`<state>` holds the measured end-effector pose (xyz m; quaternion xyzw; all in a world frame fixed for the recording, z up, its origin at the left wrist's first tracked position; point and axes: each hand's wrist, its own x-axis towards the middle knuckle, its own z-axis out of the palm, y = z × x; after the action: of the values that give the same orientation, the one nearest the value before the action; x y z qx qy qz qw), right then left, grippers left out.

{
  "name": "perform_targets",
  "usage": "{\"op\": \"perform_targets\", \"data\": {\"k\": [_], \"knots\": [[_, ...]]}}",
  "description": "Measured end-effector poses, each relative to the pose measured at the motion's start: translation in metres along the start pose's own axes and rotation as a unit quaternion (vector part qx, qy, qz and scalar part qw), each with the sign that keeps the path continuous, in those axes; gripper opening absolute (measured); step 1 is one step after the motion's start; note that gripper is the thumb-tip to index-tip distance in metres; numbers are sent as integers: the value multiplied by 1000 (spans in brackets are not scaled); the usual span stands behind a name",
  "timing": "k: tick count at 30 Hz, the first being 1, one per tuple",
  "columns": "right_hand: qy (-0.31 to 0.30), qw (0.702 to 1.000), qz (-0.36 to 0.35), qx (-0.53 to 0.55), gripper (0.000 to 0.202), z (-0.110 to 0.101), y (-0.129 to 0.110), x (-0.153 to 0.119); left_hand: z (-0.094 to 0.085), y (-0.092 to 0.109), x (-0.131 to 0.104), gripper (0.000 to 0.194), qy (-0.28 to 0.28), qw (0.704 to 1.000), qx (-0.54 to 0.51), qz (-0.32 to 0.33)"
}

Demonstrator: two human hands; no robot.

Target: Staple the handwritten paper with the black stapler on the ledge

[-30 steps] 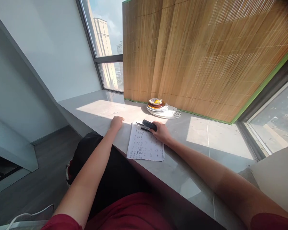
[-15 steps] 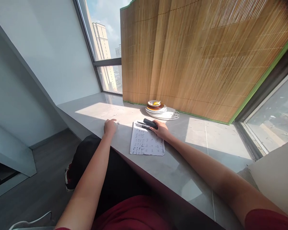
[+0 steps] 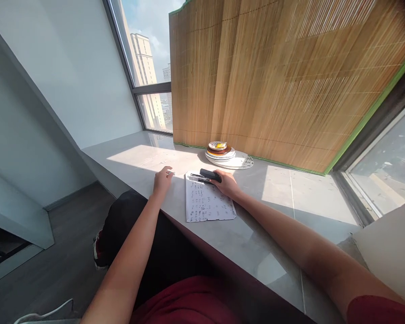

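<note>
My right hand is closed around the near end of a dark, stapler-like object above the top of a sheet of paper. Dark, thin, pen-like items lie at the paper's upper edge, partly hidden by that hand. Handwriting in columns covers the white sheet. Left of the paper, my left hand is just over the counter. Its thumb and forefinger close on a small whitish piece, too small to name.
A stack of plates stands behind the paper, beside a white oval plate. A bamboo blind rises along the counter's back edge. The pale tiled counter ends at my legs.
My left hand has moved right and now has the small whitish piece at its fingertips. The paper has turned and shifted slightly towards me. My right hand keeps its grip.
</note>
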<state>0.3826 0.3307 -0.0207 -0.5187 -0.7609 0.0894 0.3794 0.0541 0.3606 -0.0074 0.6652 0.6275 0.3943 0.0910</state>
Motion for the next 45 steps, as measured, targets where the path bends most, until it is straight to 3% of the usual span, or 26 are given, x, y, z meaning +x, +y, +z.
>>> {"op": "perform_targets", "data": {"k": [4,8,13,20,26,36,41,45], "knots": [[11,999,-24,33,22,-6,-8,-4,9,22,-12,23,-13,986,-149,70],[-28,996,-62,60,23,-10,-15,-8,11,34,-20,20,-61,975,-138,161],[-55,995,-79,37,16,-9,-19,-9,11,33,-20,18,-110,960,-130,221],[-58,996,-63,26,17,-8,-21,-9,20,32,-12,24,-131,969,-60,202],[-60,996,-60,20,17,-9,-22,-10,22,32,-9,15,-142,961,-66,229],[-42,996,-52,58,17,-9,-15,-8,4,17,-18,13,-118,971,-105,180],[-33,984,-63,160,25,-16,-14,-7,3,28,-23,12,-84,967,-150,187],[-68,968,-117,211,27,-16,-29,-11,7,43,-26,27,-124,948,-155,249]]}}
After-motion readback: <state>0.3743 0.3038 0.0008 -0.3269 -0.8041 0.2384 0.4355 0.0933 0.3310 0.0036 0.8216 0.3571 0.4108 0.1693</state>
